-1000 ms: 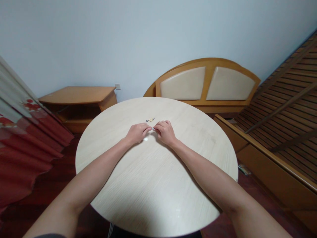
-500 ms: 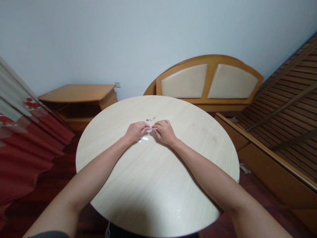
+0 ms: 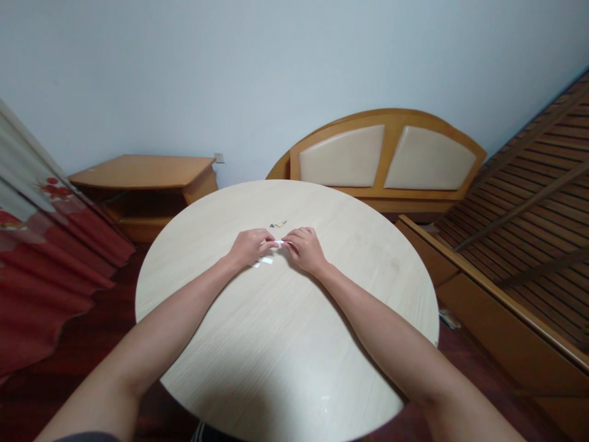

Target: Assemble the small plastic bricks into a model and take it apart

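A small white piece (image 3: pixel 279 242), too small to name, is pinched between the fingertips of both hands above the middle of the round table (image 3: pixel 257 344). My left hand (image 3: pixel 253 245) is closed on its left end. My right hand (image 3: pixel 304 247) grips the right end with thumb and forefinger. Flat white pieces (image 3: pixel 266 261) lie on the tabletop just below my left hand, partly hidden by it. Beyond the fingertips are a small yellowish piece (image 3: pixel 280 224) and a tiny dark bit (image 3: pixel 272 226).
Behind the table stand a low wooden cabinet (image 3: pixel 147 170) at the left and a padded wooden headboard (image 3: pixel 386 159) at the right. A slatted bed frame (image 3: pixel 529 209) with a side board runs along the right. A red and white curtain (image 3: pixel 50 276) hangs at the left.
The hands have parted very slightly, and more of the white piece shows between the fingertips. The whole view has shifted a little.
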Motion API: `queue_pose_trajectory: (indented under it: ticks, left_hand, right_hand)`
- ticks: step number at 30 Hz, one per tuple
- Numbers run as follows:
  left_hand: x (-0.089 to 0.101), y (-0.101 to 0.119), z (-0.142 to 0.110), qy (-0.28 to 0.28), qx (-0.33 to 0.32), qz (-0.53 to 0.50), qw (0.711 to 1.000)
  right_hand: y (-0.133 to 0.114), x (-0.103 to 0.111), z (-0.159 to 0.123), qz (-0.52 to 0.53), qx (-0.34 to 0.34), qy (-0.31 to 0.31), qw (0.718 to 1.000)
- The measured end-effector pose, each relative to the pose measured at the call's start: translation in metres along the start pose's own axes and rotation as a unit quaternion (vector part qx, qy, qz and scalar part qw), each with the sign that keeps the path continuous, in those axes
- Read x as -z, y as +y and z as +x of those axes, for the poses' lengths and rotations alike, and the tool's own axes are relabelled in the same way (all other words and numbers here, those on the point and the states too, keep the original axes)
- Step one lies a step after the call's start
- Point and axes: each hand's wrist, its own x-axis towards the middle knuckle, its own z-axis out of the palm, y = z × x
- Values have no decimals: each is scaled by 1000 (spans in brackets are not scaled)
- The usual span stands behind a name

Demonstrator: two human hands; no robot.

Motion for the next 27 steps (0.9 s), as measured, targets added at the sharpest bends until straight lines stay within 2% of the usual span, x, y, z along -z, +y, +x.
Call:
queue_pose_trajectory:
  ticks: [8,20,27]
  left_hand:
    - [-4,-4,-2,22,-58,-4,998]
    - [-4,1,-4,27,-60,4,998]
    - [-1,6,-5,52,-60,6,997]
  right_hand:
    - [4,-3,0,2,2,7,1000]
    - [8,0,2,-7,-5,0,1000]
    - [9,0,1,-4,13,40,999]
